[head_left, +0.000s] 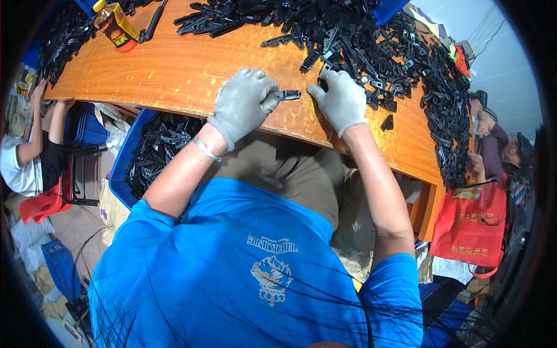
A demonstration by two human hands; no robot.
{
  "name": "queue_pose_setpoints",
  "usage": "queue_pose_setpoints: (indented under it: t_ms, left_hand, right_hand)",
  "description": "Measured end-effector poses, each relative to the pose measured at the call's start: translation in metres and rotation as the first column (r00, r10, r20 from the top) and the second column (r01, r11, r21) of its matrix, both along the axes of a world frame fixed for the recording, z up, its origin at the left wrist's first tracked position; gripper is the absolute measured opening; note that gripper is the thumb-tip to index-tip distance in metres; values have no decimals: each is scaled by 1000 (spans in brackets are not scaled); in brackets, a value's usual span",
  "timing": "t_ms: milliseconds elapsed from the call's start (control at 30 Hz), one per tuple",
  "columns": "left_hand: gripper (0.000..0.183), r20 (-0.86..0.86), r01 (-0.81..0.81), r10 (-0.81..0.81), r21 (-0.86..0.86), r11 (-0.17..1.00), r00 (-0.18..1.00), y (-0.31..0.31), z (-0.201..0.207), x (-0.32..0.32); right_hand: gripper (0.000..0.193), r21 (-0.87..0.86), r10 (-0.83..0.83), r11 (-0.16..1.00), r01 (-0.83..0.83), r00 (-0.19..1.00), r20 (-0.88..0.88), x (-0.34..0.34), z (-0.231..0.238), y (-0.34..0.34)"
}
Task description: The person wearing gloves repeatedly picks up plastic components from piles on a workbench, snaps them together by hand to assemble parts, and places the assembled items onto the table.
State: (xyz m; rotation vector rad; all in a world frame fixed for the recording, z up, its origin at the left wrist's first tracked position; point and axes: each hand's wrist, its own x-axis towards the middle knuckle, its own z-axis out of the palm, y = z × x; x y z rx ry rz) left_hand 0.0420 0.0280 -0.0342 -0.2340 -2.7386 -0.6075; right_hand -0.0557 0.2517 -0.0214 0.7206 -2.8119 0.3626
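Note:
Grey knitted work gloves cover both my hands at the near edge of the wooden table. My left hand (243, 103) pinches a small black plastic part (289, 94) between thumb and fingers, its end pointing right. A short gap to the right, my right hand (342, 101) is curled, fingertips down near the close edge of a heap of black plastic parts (325, 26). Something dark shows between its thumb and forefinger, mostly hidden by the glove. The parts in the heap look like slim clips or buckles, some with metal pieces.
Below the table edge at left stands a blue bin (120, 174) of black parts. A drink bottle (117, 26) and a black-handled tool (153, 22) lie at the far left. A red bag (470, 229) hangs at right. Other people sit at both sides of the table (145, 75).

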Motion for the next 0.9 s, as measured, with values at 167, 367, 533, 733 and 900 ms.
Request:
queue_pose_setpoints:
  t_ms: [167, 367, 533, 733, 900]
  left_hand:
    - [24, -24, 11, -9, 68, 998, 1000, -1, 7, 6]
    - [30, -162, 197, -158, 261, 945, 974, 2, 10, 18]
    - [21, 151, 148, -268, 537, 830, 951, 11, 10, 32]
    - [19, 230, -20, -163, 632, 774, 959, 19, 12, 37]
    - [23, -148, 10, 19, 196, 981, 989, 2, 4, 16]
  right_hand:
    - [28, -36, 64, 997, -64, 998, 0, -6, -4, 11]
    - [25, -568, 387, 809, 154, 588, 710, 51, 41, 3]
    - [24, -589, 383, 763, 266, 548, 744, 69, 24, 9]
    - [32, -322, 378, 875, -362, 926, -16, 76, 4, 3]
    - [23, -266, 304, 913, -309, 951, -61, 41, 4, -2]
